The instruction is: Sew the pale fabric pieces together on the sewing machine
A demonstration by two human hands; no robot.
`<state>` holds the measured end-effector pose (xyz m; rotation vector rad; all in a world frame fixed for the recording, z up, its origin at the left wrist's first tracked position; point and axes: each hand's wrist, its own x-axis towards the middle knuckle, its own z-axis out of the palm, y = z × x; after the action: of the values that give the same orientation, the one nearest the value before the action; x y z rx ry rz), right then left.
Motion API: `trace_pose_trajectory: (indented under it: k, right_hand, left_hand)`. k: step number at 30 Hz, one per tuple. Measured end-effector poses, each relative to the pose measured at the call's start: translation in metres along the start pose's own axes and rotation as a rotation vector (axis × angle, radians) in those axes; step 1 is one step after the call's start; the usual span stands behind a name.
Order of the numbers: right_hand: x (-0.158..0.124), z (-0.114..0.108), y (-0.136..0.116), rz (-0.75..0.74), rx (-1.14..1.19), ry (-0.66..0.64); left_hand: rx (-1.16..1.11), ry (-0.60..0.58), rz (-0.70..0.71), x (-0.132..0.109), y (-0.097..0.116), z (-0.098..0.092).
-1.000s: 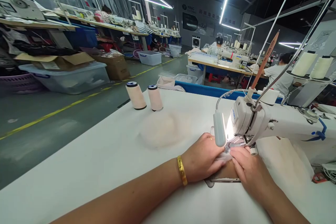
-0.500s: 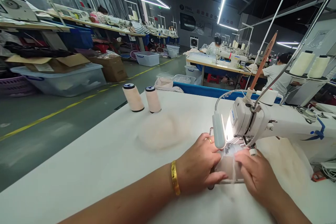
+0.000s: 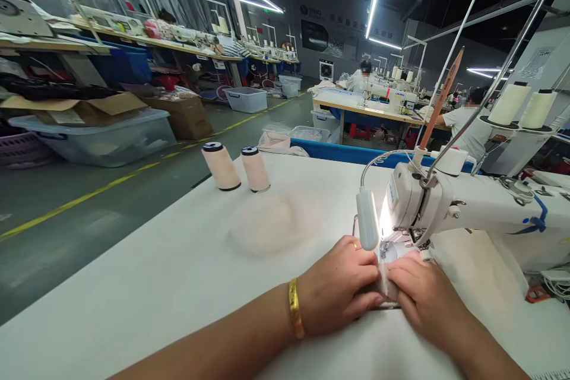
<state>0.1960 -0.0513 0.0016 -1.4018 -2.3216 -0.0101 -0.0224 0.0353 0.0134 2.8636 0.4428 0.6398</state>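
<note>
My left hand [image 3: 341, 285], below a gold bangle [image 3: 295, 309], is closed on the left edge of a thin, sheer pale fabric [image 3: 383, 276] at the sewing machine [image 3: 401, 199]. From the other side my right hand [image 3: 427, 288] pinches the same fabric, its fingertips just in front of the presser foot area. Only a narrow strip of cloth shows between the two hands. A small lamp [image 3: 367, 219] on a bendy stalk hangs over my left fingers and lights the needle area. The needle itself is hard to make out.
Two pale thread cones [image 3: 221, 166] stand at the table's far left edge. A flat, blurred pale cloth patch [image 3: 267, 228] lies mid-table. More pale fabric [image 3: 481, 267] lies right, under the machine arm. A brown pencil [image 3: 443, 98] sticks up from the machine head. A co-worker [image 3: 465, 122] sits beyond.
My right hand has shifted left towards my left hand, narrowing the strip of fabric between them. My left hand stays nearly in place. The whole view has slid slightly.
</note>
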Motion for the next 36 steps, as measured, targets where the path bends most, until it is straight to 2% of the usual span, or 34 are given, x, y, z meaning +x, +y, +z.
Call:
trace_pose_trajectory:
  k: [15, 27, 31, 34, 36]
  right_hand:
    - [-0.002, 0.006, 0.0027, 0.098, 0.011, -0.02]
    - [-0.0017, 0.0032, 0.0015, 0.147, -0.039, -0.067]
    - [-0.0035, 0.005, 0.0024, 0.121, -0.051, -0.019]
    - [-0.0042, 0.0043, 0.0027, 0.047, 0.021, 0.032]
    - [-0.0038, 0.0018, 0.0025, -0.005, 0.068, 0.02]
  left_hand:
    - [0.125, -0.015, -0.086, 0.0008, 0.0011, -0.0055]
    - [0.094, -0.017, -0.096, 0.0005, 0.0019, -0.0046]
    - [0.108, -0.004, -0.086, -0.0005, 0.0014, -0.0034]
    - [0.095, 0.026, -0.047, -0.0019, 0.0019, -0.0025]
    - [0.064, 0.045, 0.0, -0.0025, 0.0038, -0.0022]
